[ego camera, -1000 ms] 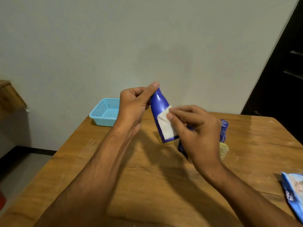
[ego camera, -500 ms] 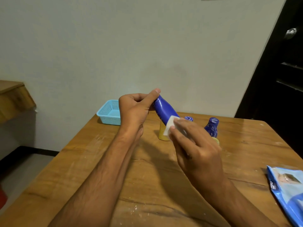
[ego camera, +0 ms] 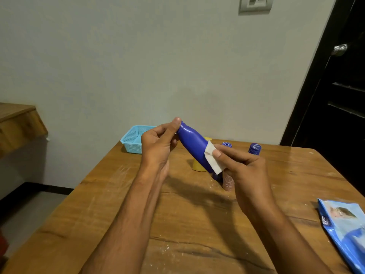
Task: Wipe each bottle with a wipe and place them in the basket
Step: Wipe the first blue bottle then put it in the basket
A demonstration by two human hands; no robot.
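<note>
this looks like a room in a home. a worn wooden table point(ego camera: 197, 224) stands against a plain painted wall point(ego camera: 138, 66) with a light switch point(ego camera: 255, 3). on the right is a dark door point(ego camera: 339, 95) with a round metal knob point(ego camera: 339, 50). a wooden shelf point(ego camera: 17, 123) is on the left.

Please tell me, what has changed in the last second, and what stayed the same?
The blue bottle tipped from nearly upright to a slant, its lower end toward the right. The right hand slid the wipe down to the bottle's lower end. The left hand kept its grip on the top end. The basket, the table and the wipes pack did not move; the camera tilted up.
</note>
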